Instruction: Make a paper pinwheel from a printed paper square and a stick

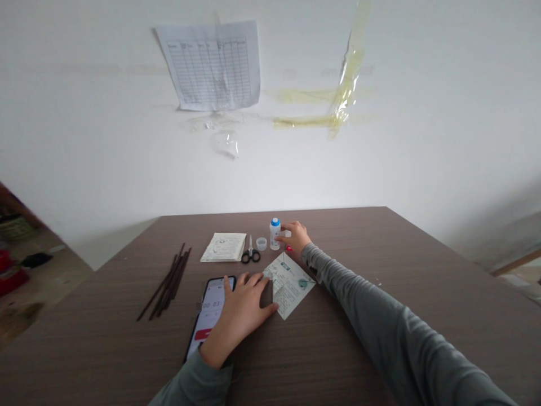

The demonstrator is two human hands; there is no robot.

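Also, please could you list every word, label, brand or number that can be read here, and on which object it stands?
"00 03", faint: phone screen.
Wall sheet: table print, too small to read.
White packet: print too small.
Paper square with green marks: too blurred.
Bottle: label marks too small.

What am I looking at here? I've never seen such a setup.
There is no machine: these are a person's two bare hands. The single picture comes from a camera worn on that person's head, looking forward and down. On the brown table lie dark sticks, folded paper, scissors, a small clear cup, a phone and a printed paper square; a blue-capped bottle stands upright. The left hand is spread between phone and paper square. The right hand has its fingers at the bottle; whether they grip it, I can't tell.
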